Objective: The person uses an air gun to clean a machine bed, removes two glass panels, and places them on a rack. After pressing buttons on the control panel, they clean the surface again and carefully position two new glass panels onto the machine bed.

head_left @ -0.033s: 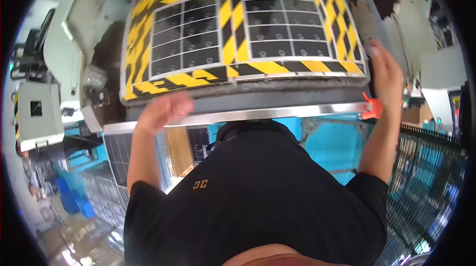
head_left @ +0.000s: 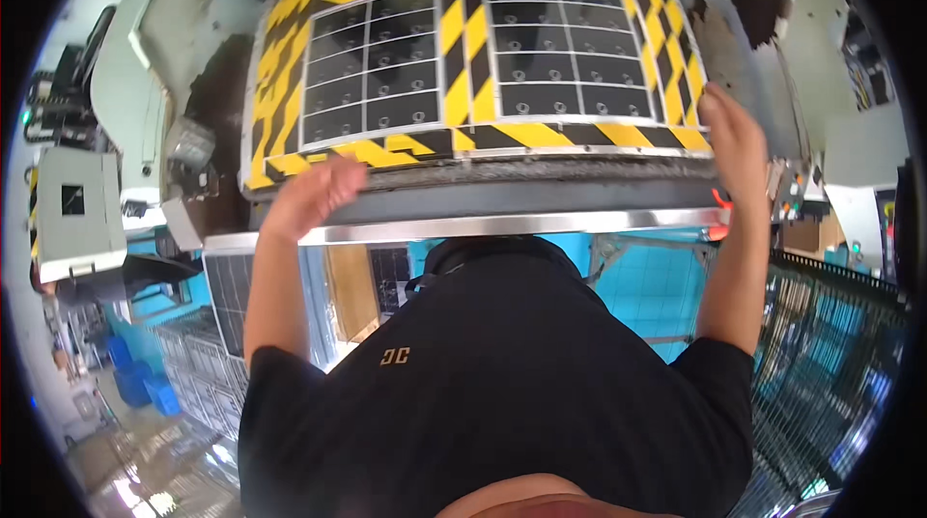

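My left hand (head_left: 314, 197) hovers over the front left part of the workstation, its half-bent fingers pointing right. Motion smears them a little, and I see nothing held in them. My right hand (head_left: 739, 141) is at the right side of a platform (head_left: 526, 136) banded with yellow and black striped tape. Its fingers reach forward beside the platform's corner; whether they touch it I cannot tell. Set into the platform are two dark panels, the left panel (head_left: 372, 69) and the right panel (head_left: 570, 50), each split by white lines into cells with small ring marks.
A metal edge strip (head_left: 463, 227) runs along the front, close to my body. An orange-red piece (head_left: 720, 214) sits at its right end, below my right wrist. A grey box (head_left: 82, 214) stands far left, and a dark rack (head_left: 821, 364) is at the lower right.
My left hand has shifted slightly forward and left. My right hand has moved a little left, closer to the platform's corner. The platform appears slightly farther right in the picture.
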Motion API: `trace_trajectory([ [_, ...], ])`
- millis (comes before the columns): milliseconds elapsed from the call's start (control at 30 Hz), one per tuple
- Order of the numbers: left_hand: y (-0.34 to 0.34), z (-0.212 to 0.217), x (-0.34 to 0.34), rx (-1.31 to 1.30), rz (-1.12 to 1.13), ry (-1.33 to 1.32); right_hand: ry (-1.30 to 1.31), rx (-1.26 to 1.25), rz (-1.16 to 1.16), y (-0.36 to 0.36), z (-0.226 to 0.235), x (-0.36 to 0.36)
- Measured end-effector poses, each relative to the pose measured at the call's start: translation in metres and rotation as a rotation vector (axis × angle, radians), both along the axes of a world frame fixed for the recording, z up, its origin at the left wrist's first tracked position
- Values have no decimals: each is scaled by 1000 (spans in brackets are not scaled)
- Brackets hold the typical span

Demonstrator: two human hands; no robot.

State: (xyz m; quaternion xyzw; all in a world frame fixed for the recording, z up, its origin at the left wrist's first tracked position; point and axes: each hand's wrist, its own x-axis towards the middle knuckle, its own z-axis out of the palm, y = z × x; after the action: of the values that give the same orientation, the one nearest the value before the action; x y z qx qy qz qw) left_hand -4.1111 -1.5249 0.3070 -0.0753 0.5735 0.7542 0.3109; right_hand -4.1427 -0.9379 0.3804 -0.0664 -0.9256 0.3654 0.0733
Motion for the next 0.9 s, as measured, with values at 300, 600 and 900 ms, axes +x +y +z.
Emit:
trace_trajectory([
  [300,-90,-32,-84,-894,232,-112,-332,153,47,12,-155,-81],
  [600,-87,-37,-85,-826,302,-43,-400,96,-76,-10,-140,-91],
  [900,-99,-39,-96,-639,417,-192,-577,-191,-314,5,-145,-106],
])
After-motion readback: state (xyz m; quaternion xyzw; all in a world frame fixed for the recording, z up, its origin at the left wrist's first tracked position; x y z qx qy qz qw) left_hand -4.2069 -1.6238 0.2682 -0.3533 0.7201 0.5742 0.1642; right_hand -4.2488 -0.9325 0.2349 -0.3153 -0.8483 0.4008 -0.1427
